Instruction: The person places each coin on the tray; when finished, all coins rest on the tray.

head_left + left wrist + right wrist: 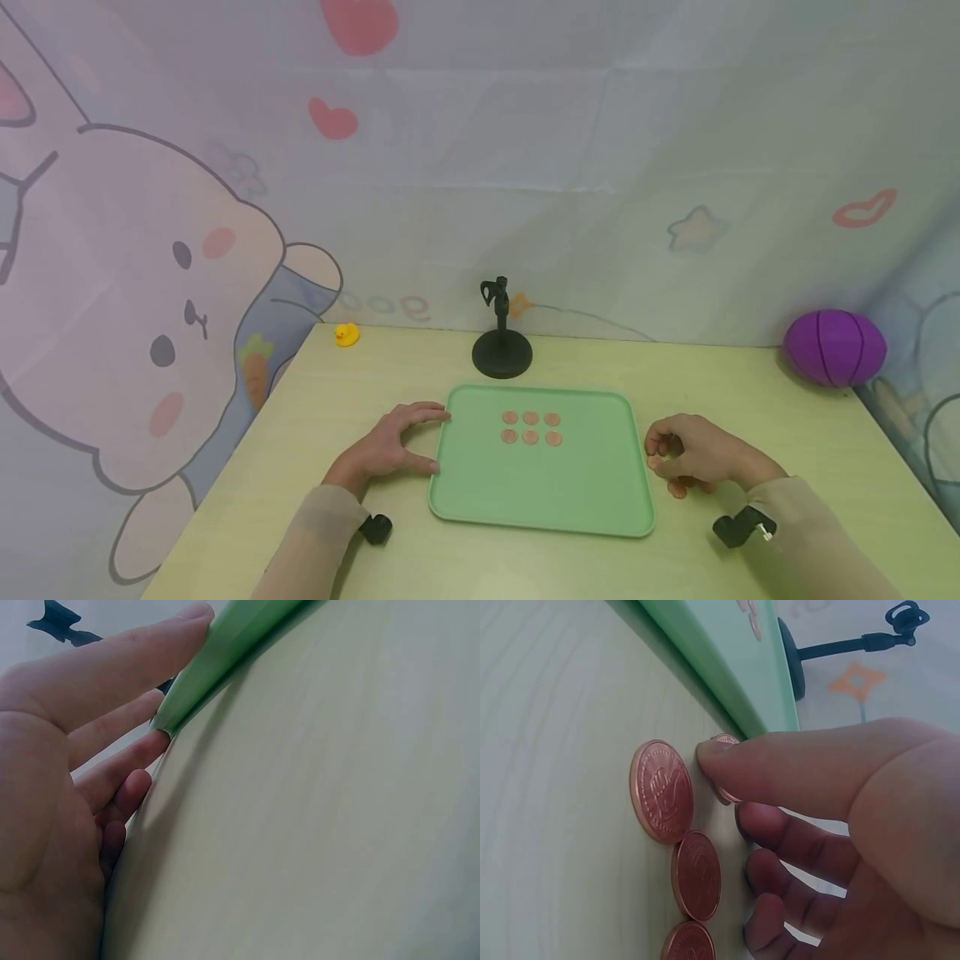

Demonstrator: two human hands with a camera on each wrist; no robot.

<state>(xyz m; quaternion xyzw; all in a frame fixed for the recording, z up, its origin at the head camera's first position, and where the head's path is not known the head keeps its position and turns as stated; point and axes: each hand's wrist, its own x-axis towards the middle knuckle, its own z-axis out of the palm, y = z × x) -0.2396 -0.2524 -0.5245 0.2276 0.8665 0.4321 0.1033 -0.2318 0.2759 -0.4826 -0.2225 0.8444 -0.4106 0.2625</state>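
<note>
My left hand (pixel 386 442) rests at the left edge of a green tray (pixel 540 496). Its thumb and fingers are spread and touch the rim, as the left wrist view also shows. Beyond the tray's right edge, my right hand (pixel 697 450) pinches a copper coin (pixel 726 791) between thumb and finger, close to the table. The thumb hides part of that coin. Below the hand, more copper coins lie on the table; a nearer coin (pixel 662 793) touches a second coin (pixel 697 875). Inside the tray, several coins (pixel 530 437) lie in two rows of three.
A black stand (pixel 502 354) with a round base is behind the tray. A yellow toy duck (pixel 347 335) sits at the table's back left, a purple ball (pixel 834 348) at the back right. A printed cloth (pixel 525 150) hangs behind the table.
</note>
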